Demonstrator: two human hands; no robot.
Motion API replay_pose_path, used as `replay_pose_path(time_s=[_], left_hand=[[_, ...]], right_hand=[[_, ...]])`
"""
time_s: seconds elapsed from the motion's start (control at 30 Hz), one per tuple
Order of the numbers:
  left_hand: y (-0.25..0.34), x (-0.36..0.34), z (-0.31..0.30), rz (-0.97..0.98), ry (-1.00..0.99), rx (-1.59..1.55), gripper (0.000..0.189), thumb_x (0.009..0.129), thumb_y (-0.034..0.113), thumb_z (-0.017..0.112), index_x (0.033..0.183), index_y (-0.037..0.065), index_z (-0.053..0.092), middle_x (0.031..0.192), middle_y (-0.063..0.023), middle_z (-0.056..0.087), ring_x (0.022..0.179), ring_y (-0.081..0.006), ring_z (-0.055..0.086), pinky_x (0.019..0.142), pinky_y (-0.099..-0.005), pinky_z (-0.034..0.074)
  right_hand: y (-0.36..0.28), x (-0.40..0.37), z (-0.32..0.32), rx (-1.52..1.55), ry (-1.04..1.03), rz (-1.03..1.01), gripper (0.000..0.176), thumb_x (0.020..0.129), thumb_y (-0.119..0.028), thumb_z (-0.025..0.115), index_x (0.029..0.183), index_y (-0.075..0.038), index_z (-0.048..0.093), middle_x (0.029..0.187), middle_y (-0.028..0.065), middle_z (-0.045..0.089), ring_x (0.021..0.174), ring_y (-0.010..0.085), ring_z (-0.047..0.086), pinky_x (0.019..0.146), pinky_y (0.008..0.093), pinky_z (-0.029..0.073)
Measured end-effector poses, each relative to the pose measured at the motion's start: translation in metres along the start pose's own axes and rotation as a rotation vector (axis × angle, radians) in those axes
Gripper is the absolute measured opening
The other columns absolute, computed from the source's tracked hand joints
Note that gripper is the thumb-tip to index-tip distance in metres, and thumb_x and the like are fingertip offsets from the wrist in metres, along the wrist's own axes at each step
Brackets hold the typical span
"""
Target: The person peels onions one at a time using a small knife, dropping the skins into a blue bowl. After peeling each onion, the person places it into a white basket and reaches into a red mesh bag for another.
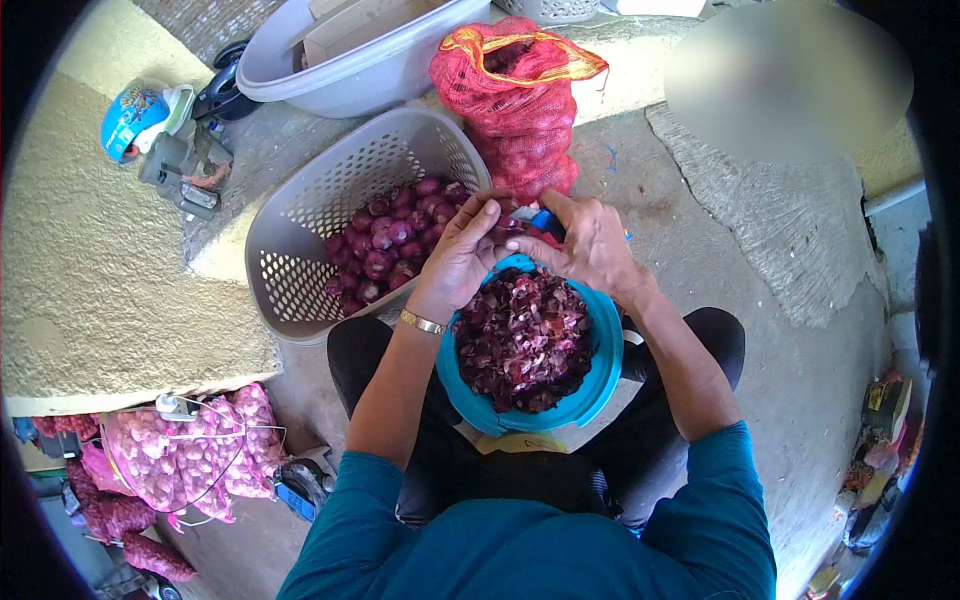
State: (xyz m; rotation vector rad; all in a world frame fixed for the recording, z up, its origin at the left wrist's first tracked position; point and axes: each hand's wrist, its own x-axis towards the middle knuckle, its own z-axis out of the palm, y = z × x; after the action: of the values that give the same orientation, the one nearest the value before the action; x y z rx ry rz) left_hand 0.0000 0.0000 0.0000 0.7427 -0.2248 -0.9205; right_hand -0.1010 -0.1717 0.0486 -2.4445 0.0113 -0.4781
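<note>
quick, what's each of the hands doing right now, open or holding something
Left hand: closed on what looks like a red onion, partly hidden.
Right hand: closed around a blue object, too covered to identify.

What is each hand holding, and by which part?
Left hand: a round purple onion, by its side. Right hand: a blue-handled tool, by the handle.

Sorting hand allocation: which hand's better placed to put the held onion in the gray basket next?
Left, I'd judge. The left hand is nearer the gray basket, and its fingers are on the onion; the right hand holds a blue item.
</note>
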Motion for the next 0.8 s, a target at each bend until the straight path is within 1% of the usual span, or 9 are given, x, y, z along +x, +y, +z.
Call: replay_pose_path(time_s=[0.07, 0.2, 0.3, 0.4, 0.5, 0.57, 0.7, 0.77, 0.8], left_hand=[[0.001, 0.000, 0.000, 0.007, -0.020, 0.028, 0.024, 0.098, 0.019, 0.059, 0.120, 0.010, 0.057, 0.112, -0.0029, 0.065, 0.105, -0.0133, 0.063, 0.081, -0.0300, 0.056], [0.002, -0.001, 0.006, 0.026, -0.021, 0.016, 0.022, 0.098, 0.018, 0.058, 0.118, 0.009, 0.058, 0.111, -0.0033, 0.065, 0.105, -0.0132, 0.063, 0.085, -0.0319, 0.056], [0.006, -0.003, 0.010, 0.034, 0.022, 0.035, 0.023, 0.099, 0.018, 0.057, 0.120, 0.009, 0.057, 0.110, -0.0034, 0.065, 0.104, -0.0130, 0.063, 0.090, -0.0345, 0.055], [0.011, -0.004, 0.007, -0.025, -0.034, -0.009, 0.029, 0.101, 0.018, 0.051, 0.128, 0.007, 0.052, 0.121, -0.0087, 0.062, 0.114, -0.0179, 0.059, 0.098, -0.0364, 0.052], [0.010, -0.004, 0.005, -0.004, -0.006, 0.030, 0.029, 0.101, 0.017, 0.051, 0.128, 0.006, 0.052, 0.122, -0.0092, 0.062, 0.112, -0.0173, 0.061, 0.099, -0.0384, 0.052], [0.012, -0.006, 0.010, 0.028, 0.016, 0.060, 0.027, 0.100, 0.016, 0.055, 0.125, 0.007, 0.055, 0.110, -0.0029, 0.065, 0.095, -0.0110, 0.064, 0.094, -0.0384, 0.054], [0.014, -0.008, 0.002, 0.040, -0.054, 0.080, 0.028, 0.100, 0.014, 0.054, 0.127, 0.006, 0.054, 0.121, -0.0083, 0.063, 0.105, -0.0161, 0.064, 0.096, -0.0391, 0.054], [0.017, -0.008, 0.006, 0.026, 0.027, 0.081, 0.024, 0.097, 0.012, 0.059, 0.120, 0.007, 0.058, 0.105, -0.0034, 0.067, 0.093, -0.0110, 0.065, 0.090, -0.0366, 0.055], [0.017, -0.008, 0.006, 0.027, 0.026, 0.081, 0.024, 0.097, 0.012, 0.059, 0.120, 0.007, 0.058, 0.105, -0.0034, 0.067, 0.093, -0.0110, 0.065, 0.090, -0.0366, 0.055]], right_hand=[[0.001, 0.001, 0.000, -0.058, -0.029, -0.091, 0.048, 0.081, -0.052, 0.071, 0.089, -0.005, 0.062, 0.067, 0.0170, 0.063, 0.065, 0.0378, 0.065, 0.056, 0.0464, 0.049], [-0.001, 0.002, -0.001, -0.079, -0.032, -0.091, 0.047, 0.083, -0.052, 0.069, 0.088, -0.005, 0.062, 0.065, 0.0165, 0.063, 0.064, 0.0375, 0.064, 0.055, 0.0462, 0.049], [-0.001, 0.002, 0.000, -0.081, -0.039, -0.065, 0.045, 0.086, -0.050, 0.067, 0.088, -0.006, 0.062, 0.064, 0.0162, 0.063, 0.064, 0.0376, 0.064, 0.054, 0.0461, 0.049], [-0.001, 0.003, -0.001, -0.102, -0.021, -0.058, 0.042, 0.089, -0.048, 0.064, 0.087, -0.006, 0.062, 0.063, 0.0163, 0.062, 0.063, 0.0378, 0.064, 0.053, 0.0464, 0.049], [0.001, 0.003, -0.001, -0.106, -0.003, -0.057, 0.041, 0.090, -0.047, 0.063, 0.085, -0.007, 0.062, 0.063, 0.0167, 0.062, 0.062, 0.0382, 0.063, 0.053, 0.0468, 0.048], [0.004, 0.002, 0.002, -0.116, 0.007, -0.074, 0.042, 0.090, -0.047, 0.062, 0.081, -0.006, 0.061, 0.062, 0.0165, 0.061, 0.060, 0.0385, 0.062, 0.052, 0.0468, 0.048], [0.002, 0.001, -0.001, -0.101, -0.005, -0.086, 0.041, 0.090, -0.046, 0.063, 0.078, -0.007, 0.061, 0.062, 0.0162, 0.060, 0.059, 0.0381, 0.061, 0.051, 0.0463, 0.047], [0.002, 0.002, -0.003, -0.130, -0.041, -0.127, 0.039, 0.090, -0.044, 0.064, 0.077, -0.007, 0.062, 0.062, 0.0155, 0.061, 0.059, 0.0363, 0.062, 0.050, 0.0454, 0.047], [0.003, 0.002, -0.002, -0.131, -0.041, -0.128, 0.039, 0.090, -0.044, 0.064, 0.077, -0.007, 0.062, 0.062, 0.0155, 0.061, 0.059, 0.0363, 0.062, 0.050, 0.0454, 0.047]])
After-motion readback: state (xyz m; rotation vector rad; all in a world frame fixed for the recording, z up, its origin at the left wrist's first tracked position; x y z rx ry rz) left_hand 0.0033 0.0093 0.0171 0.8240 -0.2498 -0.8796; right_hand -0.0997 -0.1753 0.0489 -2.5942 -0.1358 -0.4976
